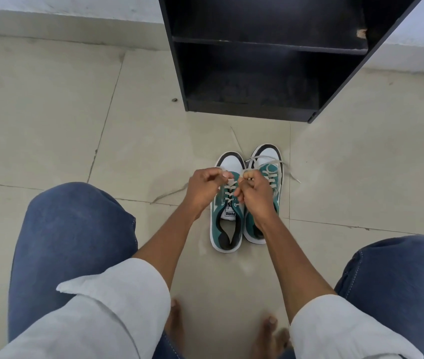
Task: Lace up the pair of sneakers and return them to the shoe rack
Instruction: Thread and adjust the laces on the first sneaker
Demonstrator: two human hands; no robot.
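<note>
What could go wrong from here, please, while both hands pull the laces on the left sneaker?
1. The left hand and right hand each pinch lace over the left sneaker; uneven pulling could leave mismatched ends.
2. The right sneaker has loose lace ends trailing on the tile floor; they may snag when it is carried to the shoe rack.

Head cam, steep down-fwd, close over floor (50,112)

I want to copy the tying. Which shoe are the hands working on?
The left shoe, with the Puma tongue showing. Both hands, left and right, pinch its lace above it. The right shoe beside it has loose lace ends trailing on the floor.
</note>
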